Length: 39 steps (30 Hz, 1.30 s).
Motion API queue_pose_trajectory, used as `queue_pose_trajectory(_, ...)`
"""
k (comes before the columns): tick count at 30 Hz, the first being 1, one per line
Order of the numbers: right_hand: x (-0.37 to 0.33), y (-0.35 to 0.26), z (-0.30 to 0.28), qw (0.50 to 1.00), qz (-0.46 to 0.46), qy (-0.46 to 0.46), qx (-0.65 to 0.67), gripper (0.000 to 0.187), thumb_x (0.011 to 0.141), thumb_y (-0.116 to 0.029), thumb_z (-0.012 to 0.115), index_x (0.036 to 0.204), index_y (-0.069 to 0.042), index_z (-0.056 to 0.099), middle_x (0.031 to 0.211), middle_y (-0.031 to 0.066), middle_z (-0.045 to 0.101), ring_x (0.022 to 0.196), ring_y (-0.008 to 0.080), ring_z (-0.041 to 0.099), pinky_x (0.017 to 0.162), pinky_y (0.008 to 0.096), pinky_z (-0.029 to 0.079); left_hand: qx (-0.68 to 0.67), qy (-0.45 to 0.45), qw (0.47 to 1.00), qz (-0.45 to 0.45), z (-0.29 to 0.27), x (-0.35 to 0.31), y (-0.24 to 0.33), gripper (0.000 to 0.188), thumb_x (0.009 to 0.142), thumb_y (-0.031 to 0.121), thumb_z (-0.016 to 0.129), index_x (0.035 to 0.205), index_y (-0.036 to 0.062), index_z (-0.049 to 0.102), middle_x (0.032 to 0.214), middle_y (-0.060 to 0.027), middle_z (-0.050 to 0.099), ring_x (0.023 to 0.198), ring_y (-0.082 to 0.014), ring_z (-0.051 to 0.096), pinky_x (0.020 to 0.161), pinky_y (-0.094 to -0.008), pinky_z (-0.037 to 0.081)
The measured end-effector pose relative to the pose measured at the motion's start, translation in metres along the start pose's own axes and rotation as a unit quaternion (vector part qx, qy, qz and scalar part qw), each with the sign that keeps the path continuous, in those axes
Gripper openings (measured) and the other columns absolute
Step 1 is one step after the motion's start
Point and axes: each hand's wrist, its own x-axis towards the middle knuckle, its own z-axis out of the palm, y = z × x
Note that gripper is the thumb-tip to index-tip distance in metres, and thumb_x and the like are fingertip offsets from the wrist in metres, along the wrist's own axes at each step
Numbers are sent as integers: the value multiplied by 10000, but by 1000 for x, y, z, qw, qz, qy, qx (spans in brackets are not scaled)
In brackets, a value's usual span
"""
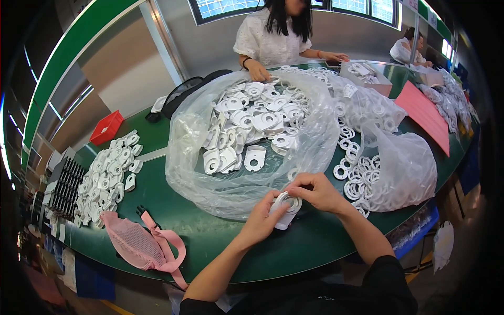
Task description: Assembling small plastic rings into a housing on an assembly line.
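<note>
Over the table's near edge, my left hand [259, 219] is closed around a white plastic housing [283, 222] with a rounded top. At its upper end lies a white plastic ring [295, 203], and my right hand [319, 192] pinches the ring's edge with thumb and fingers. How far the ring sits in the housing cannot be made out. Just beyond my hands, a large clear plastic bag [189, 178] lies spread, with a heap of similar white housings [254, 121] on it. To the right are many loose white rings [362, 176], some inside a clear bag [412, 170].
The green table [210, 236] holds more white parts [107, 176] at left, beside black stacked trays [65, 181] and a red bin [106, 127]. A pink mesh bag [134, 241] lies near left. Pink sheet [426, 113] and white box [367, 79] stand far right. A co-worker [273, 39] reaches in opposite.
</note>
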Motion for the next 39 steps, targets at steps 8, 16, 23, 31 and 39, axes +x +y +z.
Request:
queue_pose_trajectory(8, 0, 3, 7, 993, -51, -32, -97, 134, 858, -119, 598, 873, 14, 602, 747, 49, 596, 702, 88, 532, 627, 239, 424, 202, 110, 971, 64, 5, -3, 1, 176, 927, 186, 472, 897, 21, 525, 662, -199, 501, 592, -333, 525, 544, -368, 392)
queue_pose_trajectory(16, 1, 7, 16, 999, -18, 33, -26, 223, 919, -192, 517, 902, 20, 585, 777, 52, 597, 753, 108, 533, 677, 268, 436, 177, 144, 972, 58, 6, -2, -4, 157, 931, 160, 471, 883, 18, 519, 663, -115, 544, 603, -171, 549, 532, -329, 398)
queue_pose_trajectory(23, 2, 10, 24, 992, -10, 87, 93, 216, 923, -189, 531, 937, 15, 601, 812, -8, 595, 731, 41, 508, 640, 194, 413, -143, 121, 982, 31, 14, 0, -5, 174, 961, 161, 427, 1080, 35, 439, 957, -37, 512, 846, -90, 506, 754, -241, 465)
queue_pose_trajectory(31, -3, -1, 15, 995, -65, 31, -69, 175, 876, -124, 562, 887, 34, 636, 788, 57, 627, 728, 89, 561, 663, 230, 439, -113, 48, 992, 2, 0, 0, -2, 250, 966, 214, 400, 879, 20, 532, 802, -6, 536, 763, -71, 467, 666, -237, 401)
queue_pose_trajectory(39, -4, 1, 17, 989, -69, 8, -133, 165, 849, -138, 584, 887, 15, 632, 768, 126, 638, 686, 180, 606, 645, 278, 461, 256, 124, 956, 66, -1, -1, -6, 183, 919, 170, 466, 860, 7, 526, 635, -178, 484, 552, -278, 464, 539, -336, 377)
